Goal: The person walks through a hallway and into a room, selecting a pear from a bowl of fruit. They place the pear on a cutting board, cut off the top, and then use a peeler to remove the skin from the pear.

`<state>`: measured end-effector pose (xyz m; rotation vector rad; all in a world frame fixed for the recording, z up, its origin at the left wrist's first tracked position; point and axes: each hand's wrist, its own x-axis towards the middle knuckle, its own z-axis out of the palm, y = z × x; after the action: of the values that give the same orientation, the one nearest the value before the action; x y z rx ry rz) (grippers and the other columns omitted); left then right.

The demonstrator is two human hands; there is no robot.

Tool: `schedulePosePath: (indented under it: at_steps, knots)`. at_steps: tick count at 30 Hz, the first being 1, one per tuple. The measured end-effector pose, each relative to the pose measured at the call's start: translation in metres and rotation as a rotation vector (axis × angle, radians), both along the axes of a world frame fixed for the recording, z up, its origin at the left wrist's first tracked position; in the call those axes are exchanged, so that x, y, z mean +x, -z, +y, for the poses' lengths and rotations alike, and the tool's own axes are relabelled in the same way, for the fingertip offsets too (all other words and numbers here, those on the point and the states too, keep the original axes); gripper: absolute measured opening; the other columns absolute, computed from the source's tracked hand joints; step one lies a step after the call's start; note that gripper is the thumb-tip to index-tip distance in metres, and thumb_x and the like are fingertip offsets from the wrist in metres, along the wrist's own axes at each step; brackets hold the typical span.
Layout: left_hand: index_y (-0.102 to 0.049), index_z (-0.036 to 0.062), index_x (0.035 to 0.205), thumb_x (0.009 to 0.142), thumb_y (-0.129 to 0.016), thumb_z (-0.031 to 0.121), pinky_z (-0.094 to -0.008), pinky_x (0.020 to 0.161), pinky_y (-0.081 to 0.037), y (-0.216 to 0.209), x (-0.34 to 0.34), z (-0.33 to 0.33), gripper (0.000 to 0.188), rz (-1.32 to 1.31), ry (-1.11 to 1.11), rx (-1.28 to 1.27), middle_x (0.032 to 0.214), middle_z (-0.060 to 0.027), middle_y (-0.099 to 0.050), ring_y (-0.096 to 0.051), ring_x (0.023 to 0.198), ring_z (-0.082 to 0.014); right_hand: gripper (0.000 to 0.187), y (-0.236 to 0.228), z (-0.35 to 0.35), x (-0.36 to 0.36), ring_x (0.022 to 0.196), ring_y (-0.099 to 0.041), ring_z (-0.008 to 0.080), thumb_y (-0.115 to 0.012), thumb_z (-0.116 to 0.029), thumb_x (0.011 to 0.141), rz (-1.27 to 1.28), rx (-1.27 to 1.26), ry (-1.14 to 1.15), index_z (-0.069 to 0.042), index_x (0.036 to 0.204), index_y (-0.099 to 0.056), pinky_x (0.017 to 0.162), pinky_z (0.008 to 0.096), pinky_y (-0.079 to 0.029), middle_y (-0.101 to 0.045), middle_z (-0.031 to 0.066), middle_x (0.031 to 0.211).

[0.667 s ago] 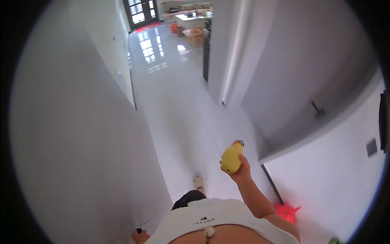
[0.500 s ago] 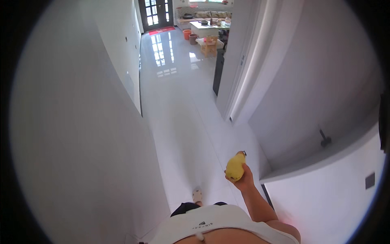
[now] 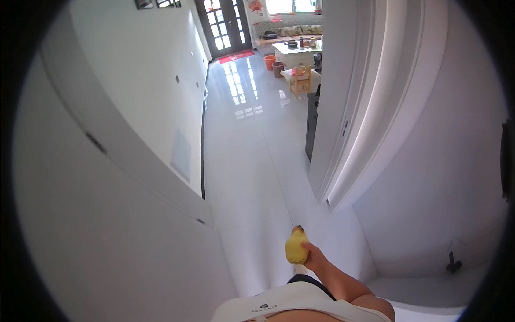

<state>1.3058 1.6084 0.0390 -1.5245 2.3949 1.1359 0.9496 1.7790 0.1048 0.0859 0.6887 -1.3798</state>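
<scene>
Gripping a yellow pear-shaped object (image 3: 295, 249) above the pale floor (image 3: 244, 172)

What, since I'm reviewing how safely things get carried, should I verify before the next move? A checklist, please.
1. Right hand grip on the yellow pear-shaped object: ok, hand closed around it.
2. Object's narrow end uncovered: ok, it points away from the person.
3. Left hand in sight: not ok, out of view.
4. Wooden chair apart from the object: ok, farther ahead, toward the right.
5. Floor dry: cannot tell, it is glossy with reflections.
</scene>
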Motion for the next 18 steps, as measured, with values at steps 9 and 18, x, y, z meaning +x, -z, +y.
schedulePosePath:
  at_steps: [9,18]
  knots:
    - [-0.06,-0.0045,0.104,0.081,-0.067,0.026,-0.0408,0.072,-0.049,0.027,0.004,-0.018,0.039,-0.31,-0.288,0.248,0.095,-0.0222,-0.063,-0.062,0.085,-0.0327,0.07,-0.242,-0.192,-0.087,0.117,-0.054,0.0359,-0.071,-0.037,0.082,0.09,-0.802,-0.095,-0.01,0.138,-0.038,0.097,0.053,-0.045,-0.051,0.0185,0.128]
    - [-0.061,-0.004,0.108,0.082,-0.068,0.031,-0.0413,0.08,-0.049,0.087,-0.007,-0.12,0.044,-0.408,-0.428,0.448,0.102,-0.0226,-0.063,-0.061,0.094,-0.0346,0.088,-0.349,-0.364,-0.11,0.111,-0.055,0.0428,-0.08,-0.04,0.069,-0.016,-1.227,0.024,-0.006,0.137,-0.035,0.09,0.048,-0.051,-0.046,0.03,0.127]
